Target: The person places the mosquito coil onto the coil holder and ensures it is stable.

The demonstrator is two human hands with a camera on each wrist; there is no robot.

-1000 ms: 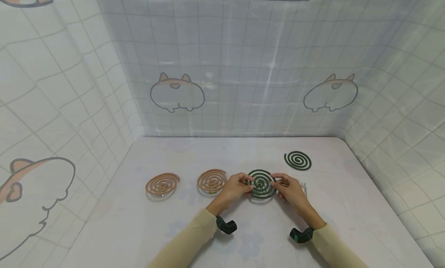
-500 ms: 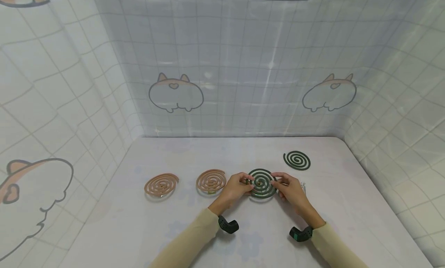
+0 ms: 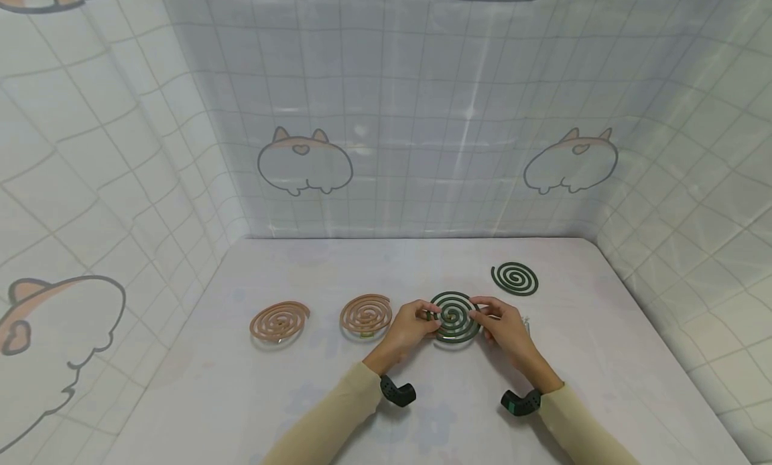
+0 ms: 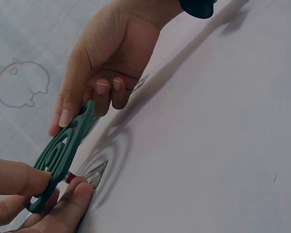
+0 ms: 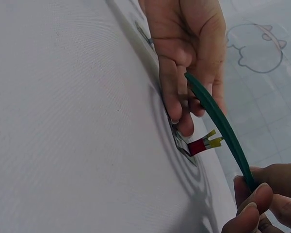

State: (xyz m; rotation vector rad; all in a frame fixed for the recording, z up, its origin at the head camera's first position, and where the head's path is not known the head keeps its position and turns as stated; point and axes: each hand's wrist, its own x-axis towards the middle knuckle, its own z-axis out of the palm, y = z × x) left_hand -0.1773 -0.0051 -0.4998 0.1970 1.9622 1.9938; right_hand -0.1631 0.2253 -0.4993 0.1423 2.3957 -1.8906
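Observation:
A green mosquito coil (image 3: 456, 339) is held level above the table between both hands. My left hand (image 3: 410, 329) pinches its left edge, and its other fingertips reach down beside a small metal stand (image 4: 100, 174). My right hand (image 3: 506, 329) pinches the opposite edge between thumb and forefinger. Under the coil, the stand's red post (image 5: 197, 146) carries a yellow forked tip (image 5: 215, 141). The fork reaches the coil's underside; whether the coil is seated in it I cannot tell.
Two brown mosquito coils, a far-left coil (image 3: 280, 321) and a nearer coil (image 3: 366, 314), sit raised on stands to the left. Another green coil (image 3: 515, 279) lies flat at the back right. Small metal pieces (image 3: 527, 324) show beyond my right hand.
My left forearm has shifted slightly to the right. Both hands keep their pinch on the green mosquito coil, which has barely moved.

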